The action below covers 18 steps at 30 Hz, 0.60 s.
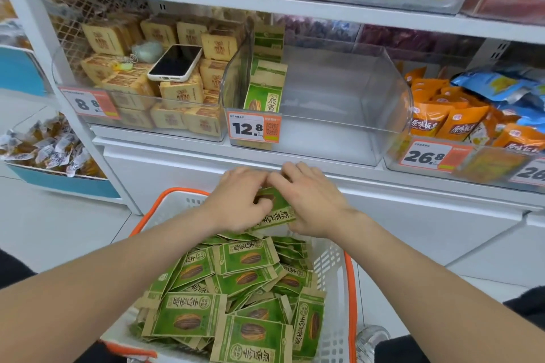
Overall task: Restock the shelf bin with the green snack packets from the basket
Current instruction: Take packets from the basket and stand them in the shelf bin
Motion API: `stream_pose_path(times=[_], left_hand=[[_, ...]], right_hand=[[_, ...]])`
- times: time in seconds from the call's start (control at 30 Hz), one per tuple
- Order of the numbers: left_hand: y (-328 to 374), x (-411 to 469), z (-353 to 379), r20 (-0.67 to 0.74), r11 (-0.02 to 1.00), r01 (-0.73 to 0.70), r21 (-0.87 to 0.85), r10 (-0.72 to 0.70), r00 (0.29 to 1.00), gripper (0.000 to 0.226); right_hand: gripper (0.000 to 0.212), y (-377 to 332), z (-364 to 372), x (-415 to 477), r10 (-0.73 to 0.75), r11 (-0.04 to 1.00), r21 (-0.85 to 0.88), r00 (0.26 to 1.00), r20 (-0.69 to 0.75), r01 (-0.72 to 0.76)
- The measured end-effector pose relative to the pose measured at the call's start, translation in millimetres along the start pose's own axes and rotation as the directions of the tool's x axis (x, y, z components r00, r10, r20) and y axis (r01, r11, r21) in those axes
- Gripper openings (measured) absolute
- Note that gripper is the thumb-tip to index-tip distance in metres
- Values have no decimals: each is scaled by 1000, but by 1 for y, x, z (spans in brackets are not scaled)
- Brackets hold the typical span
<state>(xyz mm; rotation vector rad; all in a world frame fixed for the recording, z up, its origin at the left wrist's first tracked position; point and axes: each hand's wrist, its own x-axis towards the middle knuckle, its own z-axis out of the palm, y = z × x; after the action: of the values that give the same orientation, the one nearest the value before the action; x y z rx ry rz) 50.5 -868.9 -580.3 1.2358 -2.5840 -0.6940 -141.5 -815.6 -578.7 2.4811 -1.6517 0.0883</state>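
Observation:
A white basket with an orange rim (350, 280) sits low in front of me, filled with several green snack packets (244, 258). Above its far end, my left hand (239, 200) and my right hand (309, 200) together hold a small stack of green packets (275, 211), fingers curled round its edges. The clear shelf bin (339, 127) with the 12.8 price tag stands just above my hands. A row of green packets (265, 88) stands upright along its left wall; the rest of the bin is bare.
A phone (176, 62) lies on tan packets in the bin to the left. Orange and blue bags (460, 115) fill the bin on the right. A white cabinet front (413, 215) stands under the shelf. A blue tray of wrapped sweets (44, 147) sits far left.

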Motion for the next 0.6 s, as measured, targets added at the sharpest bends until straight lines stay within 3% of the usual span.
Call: stream_pose_path(times=[0.07,0.23,0.27,0.33,0.37,0.43,0.5,0.53,0.6], left_hand=[[11,4,-14,-10,996,-56,-68,56,998,15],[17,16,-53,-219,973,-224,-49,208,953,34],[19,19,-62,-286,972,-223,-79,192,939,31],[23,25,-79,-463,958,-226,-176,122,878,37],[26,27,-86,-527,950,-221,-221,74,847,41],[28,33,-96,-599,937,-204,-285,-8,801,42],[31,36,-102,-604,901,-185,-392,-100,791,41],[34,38,-103,-580,866,-176,-469,-151,800,41],[43,40,-108,-527,802,-164,-575,-209,824,39]], right_hand=[[76,4,-14,7,-35,999,-35,993,-111,31],[73,12,-52,18,-16,998,-56,933,-361,-4],[76,13,-58,20,34,999,10,906,-422,-33],[82,12,-70,25,254,942,321,823,-507,-93],[82,11,-75,29,413,837,535,773,-481,-115],[69,8,-87,39,672,439,889,705,-227,-132],[53,7,-96,49,692,28,991,718,77,-132],[45,6,-100,53,656,-70,987,738,156,-147],[33,6,-106,61,606,-45,985,780,158,-165]])
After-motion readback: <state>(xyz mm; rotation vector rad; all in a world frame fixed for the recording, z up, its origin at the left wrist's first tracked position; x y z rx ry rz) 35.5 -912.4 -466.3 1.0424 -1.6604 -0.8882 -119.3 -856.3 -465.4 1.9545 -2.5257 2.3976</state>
